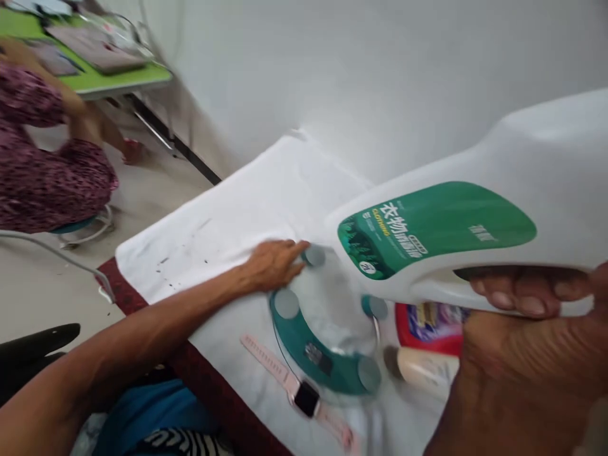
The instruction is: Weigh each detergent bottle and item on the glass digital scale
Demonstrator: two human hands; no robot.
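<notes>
My right hand (532,329) grips the handle of a large white jug of clothing disinfectant (437,221) with a green label. The jug is tilted and hangs over the right part of a round glass scale (316,367), hiding some of it. The scale has a teal band, a small dark display and round grey pads. At its far left edge, my left hand (278,263) lies with fingers stretched out, fingertips at one pad. A pink-strapped smartwatch (306,398) lies in front of the scale.
White cloth (190,234) covers the table, with dark red cloth (213,380) along its near edge. A red package (430,329) and a cream bottle (425,370) lie right of the scale. A seated person (57,152) is beside a green table (123,79) at left.
</notes>
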